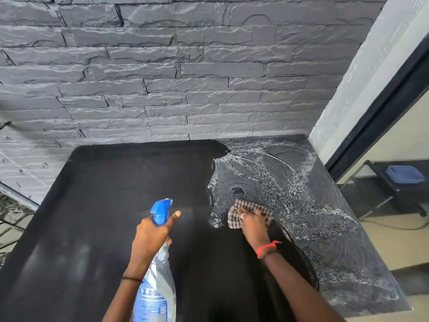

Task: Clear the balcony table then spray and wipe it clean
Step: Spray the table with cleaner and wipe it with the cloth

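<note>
Black tabletop (116, 205), bare of objects, with white cleaner foam (290, 194) smeared in arcs over its right part; the left part looks dry. My right hand (253, 225) presses the checked cloth (254, 206) flat at the near-left edge of the foam, fingers laid over it, barely bent, not bunched round it. My left hand (148, 231) grips the neck of the blue-capped spray bottle (157, 287), held above the near middle of the table, index finger straight out beside the trigger. To wipe well, I judge that overlapping strokes should carry the foam leftward, with fresh spray where the surface is dry.
</note>
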Motion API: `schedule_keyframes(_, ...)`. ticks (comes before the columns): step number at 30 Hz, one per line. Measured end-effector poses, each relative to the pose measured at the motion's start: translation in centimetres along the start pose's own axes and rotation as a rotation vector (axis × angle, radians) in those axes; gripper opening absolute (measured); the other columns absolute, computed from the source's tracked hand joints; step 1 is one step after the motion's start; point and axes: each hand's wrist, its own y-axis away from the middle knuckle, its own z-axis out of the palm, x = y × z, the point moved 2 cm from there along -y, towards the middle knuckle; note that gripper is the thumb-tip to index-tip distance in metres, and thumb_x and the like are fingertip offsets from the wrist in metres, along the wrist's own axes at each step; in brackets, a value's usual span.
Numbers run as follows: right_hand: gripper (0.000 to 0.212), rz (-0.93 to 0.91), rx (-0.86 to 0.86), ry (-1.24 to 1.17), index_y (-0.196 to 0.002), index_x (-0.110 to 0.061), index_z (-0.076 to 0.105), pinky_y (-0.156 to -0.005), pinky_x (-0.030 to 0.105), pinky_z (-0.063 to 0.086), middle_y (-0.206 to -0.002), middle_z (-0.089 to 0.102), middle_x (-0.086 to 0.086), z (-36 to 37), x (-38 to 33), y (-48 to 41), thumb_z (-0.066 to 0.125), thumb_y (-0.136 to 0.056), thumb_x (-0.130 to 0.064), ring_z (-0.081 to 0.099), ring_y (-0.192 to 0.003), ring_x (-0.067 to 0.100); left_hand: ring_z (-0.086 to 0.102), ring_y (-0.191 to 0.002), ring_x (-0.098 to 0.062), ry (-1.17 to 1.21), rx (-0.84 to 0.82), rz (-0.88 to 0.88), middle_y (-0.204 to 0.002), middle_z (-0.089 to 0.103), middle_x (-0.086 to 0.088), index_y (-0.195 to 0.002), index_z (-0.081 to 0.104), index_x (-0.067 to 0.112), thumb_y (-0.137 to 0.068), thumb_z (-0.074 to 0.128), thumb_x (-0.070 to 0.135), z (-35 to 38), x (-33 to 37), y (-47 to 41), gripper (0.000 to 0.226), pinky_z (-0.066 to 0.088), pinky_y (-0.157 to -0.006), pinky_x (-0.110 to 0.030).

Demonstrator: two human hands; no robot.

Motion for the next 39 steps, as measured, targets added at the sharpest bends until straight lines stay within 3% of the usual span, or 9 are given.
schedule_keyframes(6,0.03,-0.198,-0.135,-0.027,-0.115,-0.017,0.067,-0.097,0.034,0.044,-0.107,0.064,-0.004,3.2,-8.4,0.6,0.049,-0.092,-0.013,0.051,-0.116,0.022,0.063,-0.043,-0.01,-0.002,-0.049,0.013,-0.046,0.064,-0.006,-0.065,0.055,0.012,-0.078,0.069,0.058,0.7,1.2,-3.2,0.05,0.044,-0.054,-0.027)
schedule_keyframes(10,0.022,-0.24,-0.187,0.006,-0.077,-0.045,0.076,-0.061,0.01,0.052,-0.086,0.069,-0.034,3.9,-6.9,6.3,0.057,-0.068,-0.041,0.066,-0.075,0.001,0.063,-0.042,-0.011,-0.009,-0.104,0.05,-0.046,0.064,-0.007,-0.064,0.053,0.014,-0.076,0.069,0.059,1.9,2.4,-5.0,0.05,0.049,-0.059,-0.029)
schedule_keyframes(13,0.032,-0.172,-0.098,-0.003,-0.068,-0.044,0.075,-0.067,0.018,0.047,-0.08,0.069,-0.034,4.0,-2.2,8.5,0.043,-0.067,-0.039,0.065,-0.069,0.002,0.064,-0.042,-0.012,-0.011,-0.138,0.081,-0.046,0.063,-0.005,-0.065,0.053,0.013,-0.076,0.07,0.06,2.6,3.5,-6.2,0.051,0.051,-0.064,-0.031)
schedule_keyframes(15,0.015,-0.085,-0.055,0.035,-0.069,-0.041,0.077,-0.068,0.014,0.046,-0.079,0.071,-0.029,2.8,1.1,8.3,0.066,-0.059,-0.043,0.067,-0.064,0.002,0.065,-0.042,-0.013,-0.005,-0.149,0.106,-0.049,0.063,-0.004,-0.065,0.052,0.014,-0.076,0.07,0.059,2.9,4.1,-6.7,0.05,0.051,-0.063,-0.031)
schedule_keyframes(17,0.03,0.019,-0.094,0.001,-0.092,-0.03,0.078,-0.081,0.013,0.041,-0.1,0.074,-0.013,1.5,4.6,6.7,0.082,-0.063,-0.035,0.069,-0.087,0.003,0.065,-0.042,-0.014,0.007,-0.156,0.12,-0.052,0.063,-0.004,-0.066,0.052,0.014,-0.077,0.07,0.058,3.0,4.6,-7.1,0.049,0.05,-0.062,-0.03)
schedule_keyframes(21,0.046,0.089,0.02,0.115,-0.137,-0.022,0.05,-0.11,0.025,0.026,-0.136,0.058,-0.004,0.9,7.1,-0.3,0.042,-0.092,-0.011,0.048,-0.124,0.016,0.065,-0.043,-0.016,0.011,-0.168,0.114,-0.048,0.059,0.0,-0.063,0.05,0.016,-0.076,0.072,0.057,3.3,5.0,-7.2,0.048,0.049,-0.06,-0.03)
schedule_keyframes(27,0.035,0.032,0.016,0.008,-0.116,-0.019,0.064,-0.093,0.034,0.046,-0.108,0.071,0.002,0.6,-3.2,-7.3,0.048,-0.087,-0.006,0.053,-0.111,0.026,0.066,-0.043,-0.019,0.027,-0.177,0.096,-0.042,0.055,0.003,-0.063,0.051,0.016,-0.075,0.072,0.058,3.5,4.5,-7.5,0.048,0.054,-0.063,-0.036)
schedule_keyframes(33,0.031,-0.32,-0.126,0.072,-0.08,-0.037,0.077,-0.06,0.011,0.052,-0.087,0.071,-0.028,3.5,-7.7,0.3,0.084,-0.05,-0.036,0.066,-0.076,0.003,0.066,-0.045,-0.018,0.0,-0.168,0.091,-0.037,0.053,0.004,-0.058,0.045,0.017,-0.075,0.073,0.058,4.6,5.2,-8.3,0.051,0.054,-0.064,-0.037)
schedule_keyframes(39,0.036,-0.285,0.035,0.177,-0.072,-0.049,0.074,-0.077,0.026,0.038,-0.084,0.068,-0.036,3.0,1.4,6.1,0.04,-0.067,-0.04,0.042,-0.088,0.004,0.067,-0.047,-0.019,-0.005,-0.188,0.085,-0.04,0.058,-0.001,-0.062,0.049,0.014,-0.075,0.072,0.058,7.2,7.3,-8.8,0.051,0.054,-0.066,-0.036)
